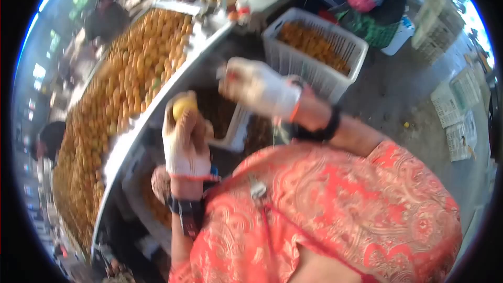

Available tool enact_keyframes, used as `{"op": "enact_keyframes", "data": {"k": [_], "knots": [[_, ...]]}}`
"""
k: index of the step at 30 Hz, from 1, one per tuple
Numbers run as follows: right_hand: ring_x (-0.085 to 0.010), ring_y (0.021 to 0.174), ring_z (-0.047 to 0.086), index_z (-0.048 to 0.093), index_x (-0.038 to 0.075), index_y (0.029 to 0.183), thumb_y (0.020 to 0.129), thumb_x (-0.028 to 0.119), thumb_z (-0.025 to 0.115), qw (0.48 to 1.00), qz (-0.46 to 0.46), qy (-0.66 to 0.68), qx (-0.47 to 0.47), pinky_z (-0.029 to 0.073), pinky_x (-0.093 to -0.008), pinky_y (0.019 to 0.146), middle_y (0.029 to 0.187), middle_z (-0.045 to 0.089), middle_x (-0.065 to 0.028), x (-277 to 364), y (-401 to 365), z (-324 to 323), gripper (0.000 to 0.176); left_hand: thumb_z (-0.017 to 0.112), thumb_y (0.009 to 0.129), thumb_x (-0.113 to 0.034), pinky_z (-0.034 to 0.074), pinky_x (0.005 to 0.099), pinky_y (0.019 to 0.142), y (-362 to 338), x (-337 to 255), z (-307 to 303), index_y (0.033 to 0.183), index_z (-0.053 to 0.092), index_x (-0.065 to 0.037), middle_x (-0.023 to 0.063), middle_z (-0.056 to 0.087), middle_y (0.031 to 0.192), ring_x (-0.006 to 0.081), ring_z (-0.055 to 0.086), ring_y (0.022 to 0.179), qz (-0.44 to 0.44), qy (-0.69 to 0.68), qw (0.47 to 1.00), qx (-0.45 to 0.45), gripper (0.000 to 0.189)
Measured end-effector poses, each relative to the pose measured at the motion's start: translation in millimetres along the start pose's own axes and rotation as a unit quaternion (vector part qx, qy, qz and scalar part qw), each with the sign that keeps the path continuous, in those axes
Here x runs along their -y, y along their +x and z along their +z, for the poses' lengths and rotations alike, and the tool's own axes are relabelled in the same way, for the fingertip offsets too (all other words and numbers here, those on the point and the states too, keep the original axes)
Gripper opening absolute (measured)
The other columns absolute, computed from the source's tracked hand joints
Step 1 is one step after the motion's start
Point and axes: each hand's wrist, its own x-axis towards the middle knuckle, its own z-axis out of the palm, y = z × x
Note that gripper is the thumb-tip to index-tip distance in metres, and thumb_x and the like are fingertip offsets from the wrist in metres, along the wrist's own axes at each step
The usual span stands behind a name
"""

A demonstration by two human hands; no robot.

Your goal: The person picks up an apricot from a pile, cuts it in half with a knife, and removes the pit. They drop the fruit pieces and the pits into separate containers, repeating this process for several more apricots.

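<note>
My left hand, in a pale glove, is closed around a round yellow-orange fruit, whose top shows between the fingers. To its right, my right hand is raised in a whitish glove, its fingers curled together. A small spot of red shows at those fingertips, but blur hides what they hold, if anything. The two hands are apart. Beneath them stands a white crate with dark brownish-orange contents. Dark bands circle both my wrists.
A long table with a pale metal edge carries a wide spread of orange fruit on my left. Ahead is a white plastic crate of orange-brown pieces. Stacked crates stand at the right. Other people sit along the table.
</note>
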Motion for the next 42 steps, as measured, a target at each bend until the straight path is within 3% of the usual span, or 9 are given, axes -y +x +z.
{"op": "enact_keyframes", "data": {"k": [4, 10, 15, 19, 21, 23, 29, 40, 42], "knots": [[-0.0377, 0.081, 0.066, 0.06, 0.003, 0.098, 0.093, 0.026, 0.067, 0.988, 0.097, -0.09, 0.082, 0.051, -0.0423, 0.072, 0.083, 0.065, -0.022, 9.5, -10.4, -3.6, 0.024, 0.068, 0.094, -0.028, 0.048, 0.0305, 0.065, 3.1, 1.3, 2.7, 0.124, 0.058, -0.008, 0.0003, 0.058, 0.087, 0.0116, 0.052, 0.067, -0.046, -0.066, 0.997, 0.021, 0.037], [-0.0391, 0.088, 0.067, 0.062, 0.001, 0.102, 0.098, 0.033, 0.058, 0.982, 0.119, -0.136, 0.058, 0.05, -0.0435, 0.074, 0.088, 0.068, -0.0208, 30.0, -8.4, 0.8, 0.032, 0.069, 0.091, -0.021, 0.051, 0.037, 0.063, 1.2, -6.8, 6.1, 0.13, 0.054, -0.012, 0.0043, 0.062, 0.094, 0.0158, 0.055, 0.07, -0.041, -0.078, 0.996, 0.034, 0.043], [-0.0126, 0.072, 0.058, 0.058, 0.002, 0.097, 0.095, 0.014, 0.066, 0.992, 0.109, -0.044, 0.054, 0.049, -0.0332, 0.065, 0.077, 0.062, -0.01, 55.0, -8.8, 8.8, 0.015, 0.067, 0.09, -0.015, 0.053, 0.0351, 0.062, -5.5, -12.7, 5.1, 0.138, 0.047, -0.008, 0.0066, 0.061, 0.096, 0.0167, 0.056, 0.071, -0.032, -0.114, 0.991, 0.059, 0.052], [-0.0097, 0.074, 0.06, 0.059, 0.001, 0.098, 0.093, 0.014, 0.067, 0.983, 0.159, 0.04, 0.083, 0.05, -0.0316, 0.067, 0.077, 0.064, -0.009, 64.0, -8.0, 20.9, 0.016, 0.066, 0.093, -0.014, 0.05, 0.0313, 0.058, -10.0, -19.2, -0.9, 0.129, 0.054, -0.003, 0.0051, 0.058, 0.09, 0.0131, 0.052, 0.064, -0.012, -0.089, 0.996, 0.03, 0.04], [-0.0104, 0.074, 0.061, 0.062, 0.001, 0.099, 0.094, 0.017, 0.066, 0.988, 0.075, -0.081, 0.105, 0.05, -0.0318, 0.069, 0.077, 0.065, -0.0089, 59.2, -8.6, 21.9, 0.017, 0.065, 0.093, -0.012, 0.048, 0.0304, 0.056, -10.9, -19.4, -5.6, 0.126, 0.054, -0.002, 0.0046, 0.057, 0.088, 0.0124, 0.049, 0.062, 0.002, -0.091, 0.995, 0.037, 0.037], [-0.014, 0.076, 0.064, 0.064, 0.001, 0.099, 0.095, 0.02, 0.065, 0.983, 0.125, -0.062, 0.121, 0.051, -0.0332, 0.071, 0.079, 0.066, -0.0107, 67.6, -9.2, 24.8, 0.019, 0.062, 0.094, -0.019, 0.041, 0.0312, 0.059, -12.4, -21.3, -5.1, 0.119, 0.055, -0.006, 0.0023, 0.054, 0.087, 0.0124, 0.045, 0.064, 0.004, -0.044, 0.999, 0.022, 0.029], [-0.0315, 0.082, 0.069, 0.064, 0.001, 0.101, 0.092, 0.02, 0.067, 0.982, 0.029, -0.153, 0.106, 0.051, -0.0384, 0.071, 0.084, 0.067, -0.0194, 54.1, -10.0, 29.3, 0.021, 0.066, 0.09, -0.008, 0.045, 0.0289, 0.055, -7.3, -19.4, -7.9, 0.125, 0.054, -0.002, 0.0021, 0.056, 0.092, 0.009, 0.047, 0.06, 0.002, -0.088, 0.996, 0.031, 0.037], [-0.0371, 0.088, 0.068, 0.063, 0.001, 0.101, 0.087, 0.013, 0.067, 0.987, 0.054, -0.133, 0.071, 0.051, -0.0408, 0.072, 0.087, 0.065, -0.0229, 62.0, -8.3, 25.1, 0.019, 0.064, 0.089, -0.006, 0.044, 0.0275, 0.054, -3.6, -17.6, -9.9, 0.123, 0.055, -0.001, 0.0011, 0.055, 0.088, 0.0081, 0.046, 0.058, -0.008, -0.079, 0.997, 0.024, 0.036], [-0.0399, 0.087, 0.067, 0.06, 0.001, 0.102, 0.087, 0.012, 0.067, 0.981, 0.0, -0.18, 0.08, 0.052, -0.0417, 0.07, 0.086, 0.065, -0.0237, 60.3, -8.8, 26.0, 0.02, 0.064, 0.089, -0.006, 0.044, 0.0275, 0.054, -4.0, -17.6, -10.4, 0.123, 0.055, -0.001, 0.001, 0.055, 0.087, 0.0078, 0.045, 0.058, -0.006, -0.074, 0.997, 0.027, 0.036]]}}
